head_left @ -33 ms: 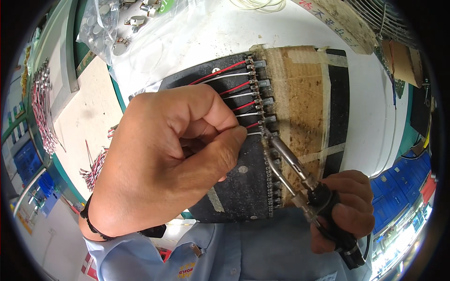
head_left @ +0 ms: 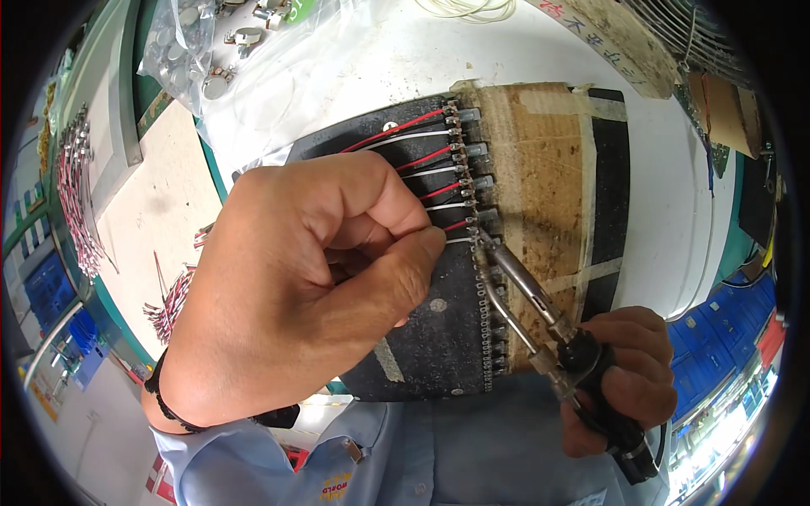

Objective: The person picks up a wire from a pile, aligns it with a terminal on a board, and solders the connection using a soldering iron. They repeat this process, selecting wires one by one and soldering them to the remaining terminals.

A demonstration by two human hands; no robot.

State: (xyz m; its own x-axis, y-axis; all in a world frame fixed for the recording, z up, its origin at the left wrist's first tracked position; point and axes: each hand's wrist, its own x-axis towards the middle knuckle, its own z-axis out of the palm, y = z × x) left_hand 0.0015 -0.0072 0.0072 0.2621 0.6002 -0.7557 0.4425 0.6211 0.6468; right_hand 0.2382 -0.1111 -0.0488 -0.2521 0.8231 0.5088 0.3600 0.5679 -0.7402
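Note:
My left hand is closed in a pinch over the black board. From its fingertips a red wire and a white wire run to a small metal part in a row of terminals. Gripped in my right hand is a soldering iron with a thin metal feed tube beside its barrel. Its tip meets the row close to those wire ends. Farther up the row, several red and white wires lie across the board, each ending at a terminal. My left palm hides part of them.
A taped brown strip covers the board's right part. Clear plastic bags with round metal components lie at the far left. Red and white wire bundles rest on a pale panel. A wire-guarded fan stands far right, blue bins nearer.

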